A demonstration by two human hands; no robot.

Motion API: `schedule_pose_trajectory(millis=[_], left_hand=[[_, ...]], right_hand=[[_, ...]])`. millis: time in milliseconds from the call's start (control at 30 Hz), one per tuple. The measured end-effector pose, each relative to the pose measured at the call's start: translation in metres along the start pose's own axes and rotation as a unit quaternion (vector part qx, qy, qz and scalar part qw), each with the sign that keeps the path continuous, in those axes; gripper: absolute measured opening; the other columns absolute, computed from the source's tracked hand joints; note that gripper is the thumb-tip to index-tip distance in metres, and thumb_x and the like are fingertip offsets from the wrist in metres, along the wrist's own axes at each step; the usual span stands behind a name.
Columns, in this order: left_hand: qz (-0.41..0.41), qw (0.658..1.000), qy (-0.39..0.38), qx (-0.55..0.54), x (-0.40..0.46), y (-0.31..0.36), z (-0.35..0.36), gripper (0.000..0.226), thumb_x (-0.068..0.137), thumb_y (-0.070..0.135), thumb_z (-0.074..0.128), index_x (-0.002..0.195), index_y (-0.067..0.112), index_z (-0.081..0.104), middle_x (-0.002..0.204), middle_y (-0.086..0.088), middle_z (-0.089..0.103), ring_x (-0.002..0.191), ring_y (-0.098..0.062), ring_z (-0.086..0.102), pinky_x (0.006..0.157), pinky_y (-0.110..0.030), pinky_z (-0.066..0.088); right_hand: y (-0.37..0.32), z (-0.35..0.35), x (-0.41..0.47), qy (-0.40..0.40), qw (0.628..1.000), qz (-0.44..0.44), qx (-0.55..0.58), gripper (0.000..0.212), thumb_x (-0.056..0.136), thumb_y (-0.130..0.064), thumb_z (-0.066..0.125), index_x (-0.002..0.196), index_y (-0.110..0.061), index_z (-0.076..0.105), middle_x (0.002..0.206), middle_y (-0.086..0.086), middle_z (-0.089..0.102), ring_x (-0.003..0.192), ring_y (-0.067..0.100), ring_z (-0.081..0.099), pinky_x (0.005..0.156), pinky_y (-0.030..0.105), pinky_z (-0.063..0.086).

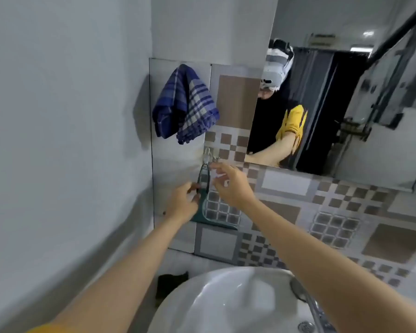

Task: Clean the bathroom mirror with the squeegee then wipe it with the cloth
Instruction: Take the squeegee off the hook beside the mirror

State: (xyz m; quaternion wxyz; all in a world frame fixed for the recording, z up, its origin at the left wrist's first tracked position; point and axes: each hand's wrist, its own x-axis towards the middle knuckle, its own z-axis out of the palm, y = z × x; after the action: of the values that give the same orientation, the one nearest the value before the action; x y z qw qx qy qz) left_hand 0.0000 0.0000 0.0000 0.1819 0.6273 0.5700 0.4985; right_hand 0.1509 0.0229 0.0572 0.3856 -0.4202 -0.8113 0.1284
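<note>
A dark green squeegee hangs by its looped handle from a clear wall hook, with its blade lowest. My left hand grips the handle from the left. My right hand is just right of the handle, its blurred fingertips up at the loop's top by the hook. A blue plaid cloth hangs on the wall above and left of the squeegee. The mirror fills the upper right and reflects a person in a yellow sleeve.
A white sink lies below my arms, with a chrome faucet on its right. The patterned tile wall runs under the mirror. A plain grey wall closes the left side. A dark object lies left of the sink.
</note>
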Motion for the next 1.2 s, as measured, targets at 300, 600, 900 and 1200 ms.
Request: schedule_pose_trajectory(millis=[300, 600, 900, 1200], left_hand=[[-0.014, 0.995, -0.011, -0.099, 0.006, -0.042, 0.018, 0.017, 0.080, 0.004, 0.068, 0.094, 0.011, 0.063, 0.094, 0.003, 0.064, 0.092, -0.012, 0.060, 0.086, -0.018, 0.047], [-0.019, 0.983, 0.054, -0.172, -0.008, -0.035, 0.014, 0.015, 0.081, 0.003, 0.066, 0.083, 0.017, 0.062, 0.085, 0.008, 0.065, 0.082, -0.008, 0.064, 0.072, -0.020, 0.053], [0.033, 0.976, 0.047, -0.209, -0.026, 0.023, -0.013, 0.027, 0.079, -0.006, 0.065, 0.078, 0.021, 0.064, 0.082, 0.007, 0.067, 0.075, 0.003, 0.063, 0.071, -0.011, 0.049], [0.138, 0.979, -0.041, -0.147, -0.025, 0.121, -0.032, 0.028, 0.076, -0.013, 0.064, 0.072, 0.015, 0.066, 0.080, -0.005, 0.068, 0.076, -0.013, 0.067, 0.076, -0.018, 0.054]], right_hand=[[0.012, 0.032, 0.011, 0.023, 0.995, 0.081, 0.058, 0.028, 0.082, -0.003, 0.072, 0.105, -0.018, 0.065, 0.084, -0.002, 0.063, 0.078, 0.020, 0.065, 0.075, 0.027, 0.056], [-0.002, 0.026, 0.012, 0.064, 0.988, 0.106, 0.095, 0.030, 0.077, -0.002, 0.076, 0.099, -0.021, 0.067, 0.083, -0.001, 0.063, 0.066, 0.015, 0.064, 0.068, 0.033, 0.058], [-0.034, -0.032, -0.017, 0.118, 0.982, 0.025, 0.148, 0.034, 0.073, 0.002, 0.079, 0.099, -0.016, 0.064, 0.082, -0.001, 0.069, 0.074, 0.009, 0.066, 0.071, 0.018, 0.056], [-0.053, -0.137, -0.053, 0.212, 0.920, -0.160, -0.289, 0.041, 0.072, -0.035, 0.076, 0.105, -0.013, 0.065, 0.122, 0.014, 0.052, 0.111, 0.030, 0.045, 0.096, 0.040, 0.033]])
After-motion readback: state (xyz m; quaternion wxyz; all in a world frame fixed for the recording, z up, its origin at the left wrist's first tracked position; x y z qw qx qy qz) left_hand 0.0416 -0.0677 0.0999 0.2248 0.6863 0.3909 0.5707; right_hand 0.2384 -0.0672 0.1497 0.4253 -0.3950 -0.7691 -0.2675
